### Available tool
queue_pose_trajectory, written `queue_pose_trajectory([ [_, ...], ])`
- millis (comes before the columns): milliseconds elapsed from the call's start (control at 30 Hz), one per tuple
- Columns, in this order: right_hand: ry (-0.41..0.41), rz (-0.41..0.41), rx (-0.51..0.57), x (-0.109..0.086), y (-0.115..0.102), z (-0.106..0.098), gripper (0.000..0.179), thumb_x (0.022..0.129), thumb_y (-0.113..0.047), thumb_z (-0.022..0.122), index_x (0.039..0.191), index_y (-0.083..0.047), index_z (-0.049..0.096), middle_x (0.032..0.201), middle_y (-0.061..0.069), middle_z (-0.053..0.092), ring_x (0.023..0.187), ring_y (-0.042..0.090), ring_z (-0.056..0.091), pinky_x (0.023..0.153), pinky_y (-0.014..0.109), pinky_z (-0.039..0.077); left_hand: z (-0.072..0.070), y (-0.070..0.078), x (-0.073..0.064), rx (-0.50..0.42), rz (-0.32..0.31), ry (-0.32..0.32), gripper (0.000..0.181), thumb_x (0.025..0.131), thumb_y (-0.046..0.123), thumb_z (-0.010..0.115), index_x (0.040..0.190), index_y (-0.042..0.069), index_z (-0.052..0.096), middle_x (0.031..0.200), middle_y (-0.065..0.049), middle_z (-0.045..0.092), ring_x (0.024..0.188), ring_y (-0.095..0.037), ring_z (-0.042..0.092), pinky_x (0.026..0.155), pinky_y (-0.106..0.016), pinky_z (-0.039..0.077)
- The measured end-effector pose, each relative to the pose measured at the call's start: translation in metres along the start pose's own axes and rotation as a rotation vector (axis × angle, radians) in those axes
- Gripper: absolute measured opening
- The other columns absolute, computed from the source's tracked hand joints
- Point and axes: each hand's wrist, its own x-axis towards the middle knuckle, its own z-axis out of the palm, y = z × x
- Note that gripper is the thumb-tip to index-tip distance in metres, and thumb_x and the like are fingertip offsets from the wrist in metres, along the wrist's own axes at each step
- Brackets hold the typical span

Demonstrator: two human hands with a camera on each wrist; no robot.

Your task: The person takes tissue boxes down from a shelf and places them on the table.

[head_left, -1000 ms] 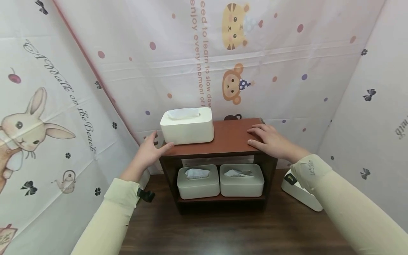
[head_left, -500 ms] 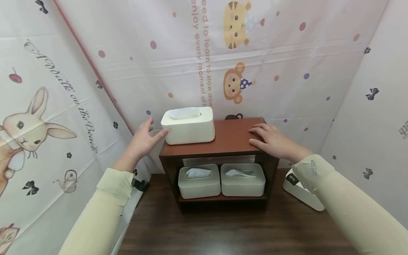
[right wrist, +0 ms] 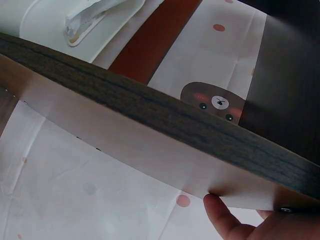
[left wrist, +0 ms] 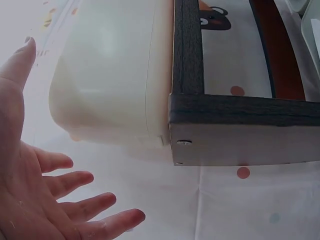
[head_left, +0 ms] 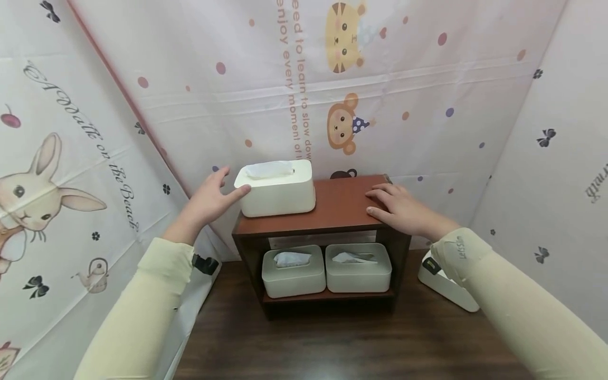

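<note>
A white tissue box (head_left: 277,198) with tissue showing stands upright on the left part of the shelf's reddish-brown top (head_left: 339,195). My left hand (head_left: 206,203) is at the box's left end, thumb and fingers spread. In the left wrist view, a gap shows between the fingers and the tissue box (left wrist: 107,70); in the head view the thumb overlaps its front corner. My right hand (head_left: 396,208) rests on the top's right end, fingers fairly straight. In the right wrist view, one fingertip touches the shelf's side panel (right wrist: 125,135).
Two grey-white tissue boxes, a left one (head_left: 293,277) and a right one (head_left: 358,277), stand side by side on the lower level. Another pale box (head_left: 446,287) sits on the dark wood table (head_left: 304,343) at right, partly behind my sleeve. Printed cloth walls (head_left: 256,89) enclose the back and sides.
My left hand has moved left and up from the shelf top's front left corner to beside the tissue box. The right hand stays in place. The head view shifts slightly.
</note>
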Motion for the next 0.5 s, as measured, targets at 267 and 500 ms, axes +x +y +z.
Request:
queue_pose_trajectory([
  [267,-0.004,0.007,-0.009,-0.002,-0.002,-0.002,0.061,0.115,-0.050,0.054,0.162,-0.011,0.054,0.169,0.019,0.042,0.154,0.046,0.034,0.122,0.071,0.031,0.005,0.007,0.009,0.038,0.006,-0.047,0.130,0.094,0.082,0.065,0.177,0.006,0.000,0.182,-0.023,0.010,0.165,-0.046,0.018,0.128,-0.068,0.022],
  [500,0.000,0.000,-0.010,0.000,-0.001,0.000,0.062,0.115,-0.052,0.053,0.162,-0.011,0.054,0.169,0.018,0.042,0.155,0.045,0.034,0.122,0.070,0.032,0.005,0.013,0.016,0.036,0.030,-0.040,0.131,0.093,0.078,0.070,0.176,0.002,0.002,0.181,-0.025,0.012,0.165,-0.045,0.016,0.128,-0.067,0.022],
])
